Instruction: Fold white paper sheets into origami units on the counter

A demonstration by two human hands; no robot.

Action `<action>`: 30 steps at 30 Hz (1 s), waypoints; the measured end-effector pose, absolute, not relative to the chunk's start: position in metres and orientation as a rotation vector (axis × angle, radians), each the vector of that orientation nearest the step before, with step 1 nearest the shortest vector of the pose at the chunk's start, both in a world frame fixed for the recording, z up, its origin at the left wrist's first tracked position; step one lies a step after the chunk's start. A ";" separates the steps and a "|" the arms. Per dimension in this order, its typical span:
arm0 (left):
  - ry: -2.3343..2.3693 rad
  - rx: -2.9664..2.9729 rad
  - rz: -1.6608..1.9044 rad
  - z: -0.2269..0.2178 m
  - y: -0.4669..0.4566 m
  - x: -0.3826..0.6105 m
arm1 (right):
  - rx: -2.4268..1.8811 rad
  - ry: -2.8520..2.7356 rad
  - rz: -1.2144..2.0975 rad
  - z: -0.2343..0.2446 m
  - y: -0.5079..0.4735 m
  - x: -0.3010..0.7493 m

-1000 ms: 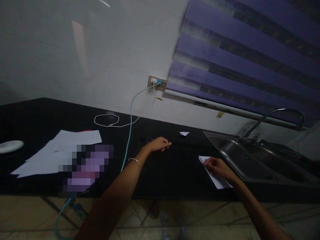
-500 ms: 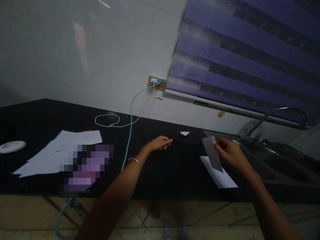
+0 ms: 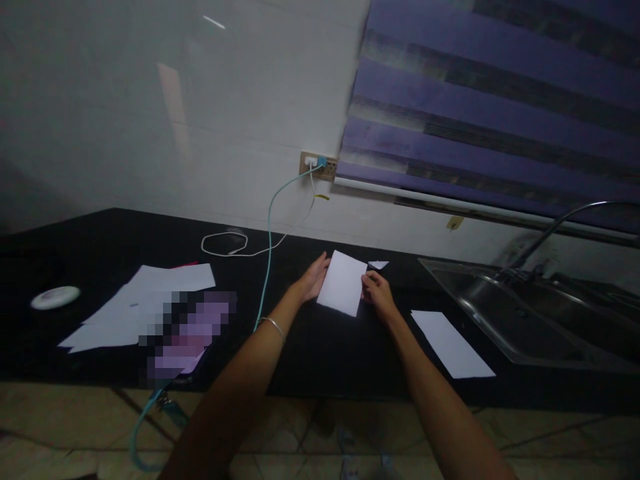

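A small white sheet of paper (image 3: 344,283) lies on the black counter (image 3: 320,347) in front of me. My left hand (image 3: 313,279) rests against the sheet's left edge with its fingers stretched out flat. My right hand (image 3: 379,295) has its fingers curled on the sheet's right edge and holds it. A second white strip of paper (image 3: 451,343) lies on the counter to the right of my right arm. A tiny folded white paper piece (image 3: 378,265) sits just behind the sheet.
A steel sink (image 3: 505,307) with a curved tap (image 3: 560,227) is at the right. Loose white sheets (image 3: 145,297) and a pixelated patch lie at the left, a white disc (image 3: 55,297) further left. A teal cable (image 3: 267,247) and a white cable (image 3: 225,243) run from the wall socket (image 3: 317,164).
My right hand lifted the top sheet off the strip by the sink and carried it left to the counter's middle. My left hand moved onto its left edge.
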State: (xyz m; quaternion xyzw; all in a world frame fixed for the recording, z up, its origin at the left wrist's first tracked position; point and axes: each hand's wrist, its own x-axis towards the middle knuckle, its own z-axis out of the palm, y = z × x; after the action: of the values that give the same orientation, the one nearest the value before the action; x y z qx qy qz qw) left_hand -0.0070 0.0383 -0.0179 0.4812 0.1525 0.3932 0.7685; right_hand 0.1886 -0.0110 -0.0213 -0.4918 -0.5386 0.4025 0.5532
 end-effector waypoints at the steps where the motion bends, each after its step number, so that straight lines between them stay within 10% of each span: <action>1: 0.288 1.021 0.782 -0.019 0.037 -0.007 | -1.146 -1.302 0.948 -0.025 -0.011 0.188; 30: 0.539 1.191 0.342 -0.011 -0.002 0.000 | -0.915 -1.283 0.771 -0.023 -0.014 0.181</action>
State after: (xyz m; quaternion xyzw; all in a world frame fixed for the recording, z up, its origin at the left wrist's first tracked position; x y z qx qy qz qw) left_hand -0.0003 -0.0023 -0.0115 0.5512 0.2496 0.1583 0.7803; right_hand 0.1813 -0.0137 -0.0234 -0.4009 -0.5625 0.3377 0.6394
